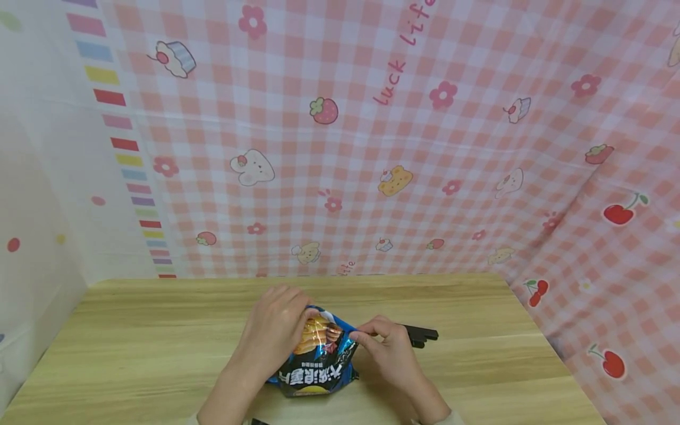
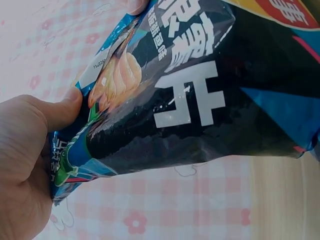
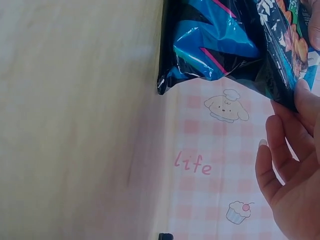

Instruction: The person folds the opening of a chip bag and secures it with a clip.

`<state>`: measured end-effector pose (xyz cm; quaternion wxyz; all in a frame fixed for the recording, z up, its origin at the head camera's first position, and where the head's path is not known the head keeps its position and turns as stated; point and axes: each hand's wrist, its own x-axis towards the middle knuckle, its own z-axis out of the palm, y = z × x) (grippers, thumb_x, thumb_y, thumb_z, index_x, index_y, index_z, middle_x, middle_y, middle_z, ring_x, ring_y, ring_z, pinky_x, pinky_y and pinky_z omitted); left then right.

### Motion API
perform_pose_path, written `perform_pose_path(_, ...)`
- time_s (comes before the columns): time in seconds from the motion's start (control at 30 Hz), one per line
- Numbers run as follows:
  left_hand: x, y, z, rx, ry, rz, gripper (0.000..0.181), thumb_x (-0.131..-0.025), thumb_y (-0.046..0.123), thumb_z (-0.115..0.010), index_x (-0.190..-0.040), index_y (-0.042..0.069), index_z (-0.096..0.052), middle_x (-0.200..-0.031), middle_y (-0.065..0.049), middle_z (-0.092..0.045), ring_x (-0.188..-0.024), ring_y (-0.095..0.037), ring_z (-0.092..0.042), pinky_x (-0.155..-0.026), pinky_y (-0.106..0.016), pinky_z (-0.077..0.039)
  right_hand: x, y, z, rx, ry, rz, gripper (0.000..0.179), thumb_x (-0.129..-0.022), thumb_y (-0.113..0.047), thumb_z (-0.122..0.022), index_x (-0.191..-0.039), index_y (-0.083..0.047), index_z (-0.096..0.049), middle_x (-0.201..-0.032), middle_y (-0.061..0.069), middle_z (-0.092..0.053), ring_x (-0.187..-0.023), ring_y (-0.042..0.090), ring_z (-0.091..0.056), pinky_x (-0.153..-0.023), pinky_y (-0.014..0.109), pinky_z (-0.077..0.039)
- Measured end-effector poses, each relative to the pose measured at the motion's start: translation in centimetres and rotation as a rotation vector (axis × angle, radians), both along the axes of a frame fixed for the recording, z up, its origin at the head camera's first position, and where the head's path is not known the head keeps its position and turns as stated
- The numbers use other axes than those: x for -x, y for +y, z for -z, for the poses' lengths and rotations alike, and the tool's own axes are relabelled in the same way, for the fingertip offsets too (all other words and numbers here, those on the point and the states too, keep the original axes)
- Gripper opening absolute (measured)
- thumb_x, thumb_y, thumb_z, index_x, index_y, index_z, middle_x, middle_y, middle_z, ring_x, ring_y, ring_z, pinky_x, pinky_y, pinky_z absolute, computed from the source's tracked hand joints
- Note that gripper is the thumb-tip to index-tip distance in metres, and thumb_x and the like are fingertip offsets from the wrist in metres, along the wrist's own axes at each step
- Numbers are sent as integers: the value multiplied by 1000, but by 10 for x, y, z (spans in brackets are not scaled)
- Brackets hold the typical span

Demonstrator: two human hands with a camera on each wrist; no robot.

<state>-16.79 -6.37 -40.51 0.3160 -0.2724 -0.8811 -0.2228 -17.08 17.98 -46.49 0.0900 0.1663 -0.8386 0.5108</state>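
Note:
A black and blue bag of potato chips (image 1: pixel 319 360) stands tilted over the table between the two hands, its printed front facing up. At its upper left edge, the left hand (image 1: pixel 278 321) grips it; in the left wrist view the thumb lies on the front of the bag (image 2: pixel 200 100) and the other fingers go behind. My right hand (image 1: pixel 393 351) pinches the upper right corner between thumb and forefinger. That pinch also shows at the edge of the bag (image 3: pixel 215 45) in the right wrist view, the remaining fingers loosely bent below it.
Slim black bar-shaped pieces (image 1: pixel 419 335) lie on the wooden table (image 1: pixel 159 336) just beyond the right hand. A small black tip (image 1: pixel 258 421) shows at the bottom edge of the head view. A pink checked cloth (image 1: pixel 340 147) hangs behind the table and along its right side.

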Motion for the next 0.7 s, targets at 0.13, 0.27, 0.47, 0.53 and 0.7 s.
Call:
perform_pose_path(0.13,1,0,1,-3,25,15,16,-84,9,-88,-89,5,-74,-87,-3,-73,-82,-19,-66,-77,-35,-55,1,1,0,-19,-19,4,10,-92,-13,-79,-84,-18,-80,-82,-10,-70,-79,10,-60,-71,25,-50)
perform_pose_path(0.27,1,0,1,-1,32,18,14,-85,8,-88,-89,6,-74,-86,-2,-72,-83,-19,-65,-76,-35,-54,0,2,-1,-33,-20,2,9,-93,-13,-79,-85,-17,-81,-83,-10,-71,-79,10,-61,-70,26,-50)
perform_pose_path(0.47,1,-1,1,7,26,18,12,-87,8,-86,-90,7,-74,-87,-1,-73,-84,-19,-66,-76,-35,-53,0,3,-2,-50,-17,-3,11,-93,-13,-79,-83,-18,-80,-81,-11,-70,-78,9,-60,-69,25,-50)
perform_pose_path(0.53,1,-1,1,9,23,17,12,-87,7,-86,-90,7,-74,-88,-1,-73,-84,-19,-66,-76,-35,-53,1,3,-2,-59,-9,-5,12,-93,-13,-79,-82,-18,-80,-81,-12,-69,-78,9,-60,-70,25,-51)
perform_pose_path(0.7,2,-1,1,6,26,23,14,-84,4,-87,-90,7,-75,-89,-1,-73,-85,-19,-66,-75,-34,-53,2,5,0,-71,19,-16,12,-93,-14,-79,-82,-19,-79,-81,-13,-69,-80,8,-61,-72,25,-52)
